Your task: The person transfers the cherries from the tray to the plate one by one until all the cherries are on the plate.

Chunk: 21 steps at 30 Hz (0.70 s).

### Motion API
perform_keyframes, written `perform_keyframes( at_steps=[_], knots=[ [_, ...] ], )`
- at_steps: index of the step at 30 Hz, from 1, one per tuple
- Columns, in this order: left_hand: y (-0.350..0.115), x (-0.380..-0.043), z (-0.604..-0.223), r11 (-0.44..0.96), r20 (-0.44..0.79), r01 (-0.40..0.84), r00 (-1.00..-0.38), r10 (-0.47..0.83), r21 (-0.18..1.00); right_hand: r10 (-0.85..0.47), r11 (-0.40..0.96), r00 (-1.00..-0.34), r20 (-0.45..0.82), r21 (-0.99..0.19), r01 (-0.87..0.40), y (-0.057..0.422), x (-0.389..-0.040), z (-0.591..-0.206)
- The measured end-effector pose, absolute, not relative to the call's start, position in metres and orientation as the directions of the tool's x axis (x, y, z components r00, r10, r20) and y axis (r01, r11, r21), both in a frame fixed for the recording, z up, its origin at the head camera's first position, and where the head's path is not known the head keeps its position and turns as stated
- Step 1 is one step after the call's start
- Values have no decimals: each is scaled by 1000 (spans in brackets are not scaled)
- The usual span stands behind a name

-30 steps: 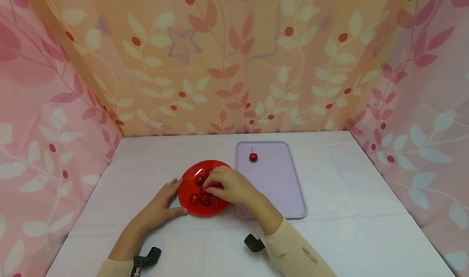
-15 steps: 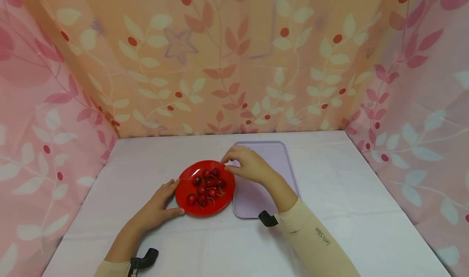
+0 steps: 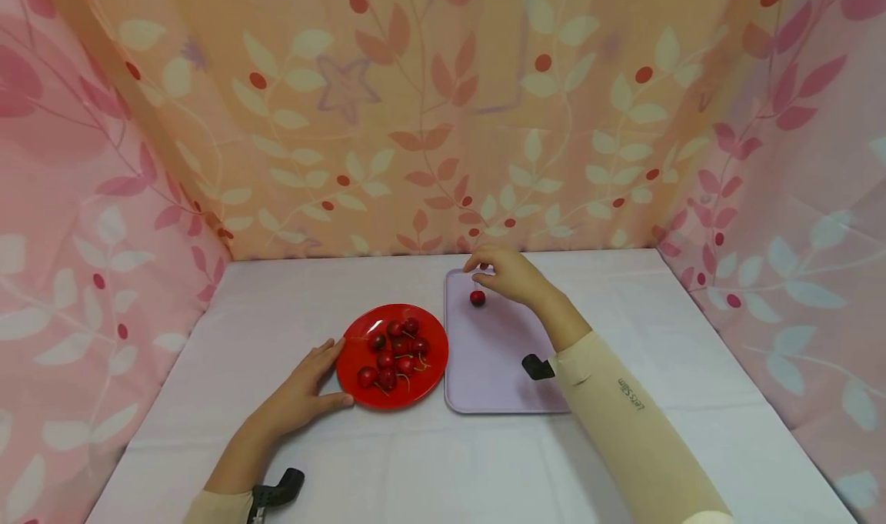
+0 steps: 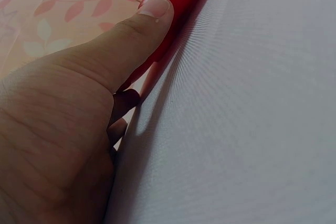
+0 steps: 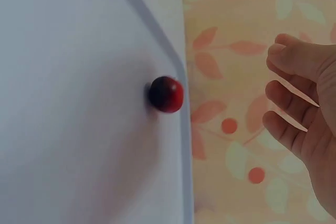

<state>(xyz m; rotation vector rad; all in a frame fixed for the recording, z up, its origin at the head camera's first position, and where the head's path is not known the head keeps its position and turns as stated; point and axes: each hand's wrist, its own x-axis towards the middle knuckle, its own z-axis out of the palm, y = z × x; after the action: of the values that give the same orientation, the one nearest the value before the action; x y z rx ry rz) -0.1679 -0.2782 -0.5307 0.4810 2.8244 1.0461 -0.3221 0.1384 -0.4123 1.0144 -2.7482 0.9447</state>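
Note:
A round red plate (image 3: pixel 353 389) heaped with several dark red cherries (image 3: pixel 385 360) lies left of the tray. My left hand (image 3: pixel 301 397) rests at the plate's left side, its fingers and thumb spread along the rim. In the left wrist view the thumb (image 4: pixel 142 24) lies against the plate's edge. Over the far left part of the lilac tray (image 3: pixel 494 355), my right hand (image 3: pixel 512 274) hovers with loosely bent fingers. Just below its fingertips in the head view, a single cherry (image 3: pixel 477 298) sits on the tray. The right wrist view shows a gap between that cherry (image 5: pixel 166 94) and the fingers (image 5: pixel 286 98), and nothing in them.
A white cloth (image 3: pixel 291 293) covers the table. Floral curtains (image 3: pixel 415 124) rise behind it and at both sides. The tray's low raised rim (image 3: pixel 446 385) stands right beside the plate. Black wrist mounts (image 3: pixel 277 489) stick out from both arms.
My right hand has moved from the cherries on the plate, to the right and away from me, to above the tray's lone cherry. The left hand stays at the plate's rim.

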Motion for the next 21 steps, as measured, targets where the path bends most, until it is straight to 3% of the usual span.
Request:
perform_keyframes(
  at_steps=[11,21],
  knots=[
    [-277,-164,-529,705,-11,217,-953,304,676,-511,623,-850,129,-626,-469,154,-357,-450],
    [-278,-166,-527,708,-2,228,-951,308,668,-408,655,-910,80,-669,-352,154,-365,-477]
  ],
)
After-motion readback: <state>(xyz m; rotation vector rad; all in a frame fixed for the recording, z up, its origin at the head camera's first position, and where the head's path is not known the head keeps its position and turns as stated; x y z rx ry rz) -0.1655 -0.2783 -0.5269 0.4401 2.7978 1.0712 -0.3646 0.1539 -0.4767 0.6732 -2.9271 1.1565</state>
